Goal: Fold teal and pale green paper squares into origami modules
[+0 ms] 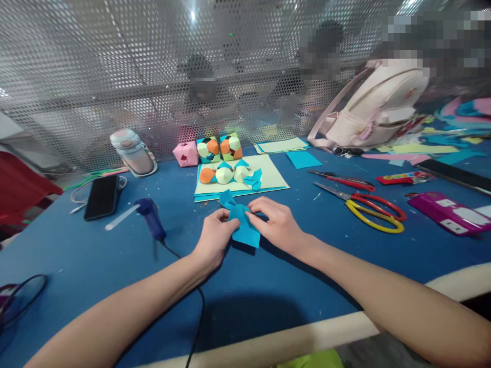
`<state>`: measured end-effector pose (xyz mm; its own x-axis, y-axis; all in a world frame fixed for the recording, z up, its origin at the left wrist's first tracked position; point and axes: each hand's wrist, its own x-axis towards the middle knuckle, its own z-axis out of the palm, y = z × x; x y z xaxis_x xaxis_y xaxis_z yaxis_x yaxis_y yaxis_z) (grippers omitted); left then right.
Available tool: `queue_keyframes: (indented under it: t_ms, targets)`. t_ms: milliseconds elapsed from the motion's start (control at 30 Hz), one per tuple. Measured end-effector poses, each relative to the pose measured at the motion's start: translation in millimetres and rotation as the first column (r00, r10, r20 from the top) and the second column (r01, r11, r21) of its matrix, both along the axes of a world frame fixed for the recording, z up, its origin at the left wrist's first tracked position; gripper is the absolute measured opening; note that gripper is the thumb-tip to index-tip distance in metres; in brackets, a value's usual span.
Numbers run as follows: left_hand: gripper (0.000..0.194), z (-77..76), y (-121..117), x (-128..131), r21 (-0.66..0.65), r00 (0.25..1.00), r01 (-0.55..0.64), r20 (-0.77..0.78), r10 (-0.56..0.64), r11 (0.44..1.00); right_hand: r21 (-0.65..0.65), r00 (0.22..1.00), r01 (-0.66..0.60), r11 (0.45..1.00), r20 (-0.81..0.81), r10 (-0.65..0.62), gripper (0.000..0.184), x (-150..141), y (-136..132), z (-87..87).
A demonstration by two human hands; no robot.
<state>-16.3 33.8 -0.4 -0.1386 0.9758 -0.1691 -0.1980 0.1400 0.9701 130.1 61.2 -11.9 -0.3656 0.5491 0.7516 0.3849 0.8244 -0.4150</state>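
Note:
Between my two hands is a blue sheet of folded paper [246,236], its near corner hanging free above the table. My left hand [217,232] pinches its left edge, thumb on top. On the right side, the fingers and thumb of my right hand [276,222] close on the same paper. A small twisted blue flap [227,199] sticks up just beyond my fingers. Farther back, a stack of pale yellow and blue sheets [270,174] carries several small folded paper pieces, among them an orange piece [207,175] and a loose blue piece [253,180].
Behind the stack stand a pink paper ball [186,154] and two multicoloured ones. At left lie a glue gun [152,217] with its cord, a phone [102,197] and a bottle [132,151]. Scissors [362,207], a purple case [450,212] and a backpack [378,110] are at right.

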Motion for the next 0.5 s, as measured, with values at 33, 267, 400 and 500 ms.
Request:
queue_keyframes:
  t_ms: [33, 267, 400, 500]
  targets:
    - [0.012, 0.0, 0.4, -0.1, 0.003, 1.000, -0.002, -0.003, 0.002, 1.000, 0.022, 1.000, -0.030, 0.999, 0.004, 0.030, 0.011, 0.5, 0.5, -0.3]
    - [0.013, -2.9, 5.2, -3.7, 0.009, 1.000, -0.007, -0.010, 0.007, 1.000, 0.073, 0.982, -0.131, 0.989, 0.146, 0.119, 0.023, 5.7, 3.2, -2.9]
    - [0.013, -4.6, 6.9, -5.3, 0.010, 1.000, -0.001, -0.020, 0.001, 1.000, 0.066, 0.980, -0.134, 0.989, 0.155, 0.122, 0.023, 5.3, 4.1, -5.5]
    - [0.013, -5.3, 7.6, -6.3, 0.017, 1.000, 0.001, -0.030, -0.001, 1.000, 0.032, 0.979, -0.127, 0.991, 0.166, 0.120, 0.024, 5.3, 4.3, -5.7]
